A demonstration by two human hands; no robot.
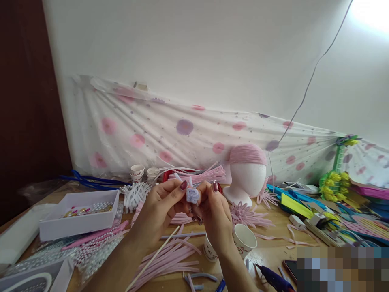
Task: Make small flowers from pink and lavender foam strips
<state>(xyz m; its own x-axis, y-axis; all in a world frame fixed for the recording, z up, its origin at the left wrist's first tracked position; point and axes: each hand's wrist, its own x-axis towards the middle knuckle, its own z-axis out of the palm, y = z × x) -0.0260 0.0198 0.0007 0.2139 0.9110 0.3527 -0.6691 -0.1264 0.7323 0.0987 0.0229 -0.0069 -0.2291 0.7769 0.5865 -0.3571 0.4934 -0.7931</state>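
Note:
Both of my hands are raised over the wooden table (273, 251), fingertips meeting around a small fuzzy lilac and white pipe-cleaner piece (192, 195). My left hand (161, 207) pinches it from the left with thumb and forefinger. My right hand (212, 211) is closed on it from the right. A thin wooden stick (153, 259) slants down below my left wrist; I cannot tell whether my hand holds it. Loose pink pipe cleaners (173, 255) lie on the table beneath my hands.
A white foam head (246, 178) with a pink wrapped cap stands behind. Paper cups (244, 239) sit near my right wrist. A white tray of beads (79, 215) is left, a glue gun (273, 280) front right, coloured foam sheets (319, 202) right.

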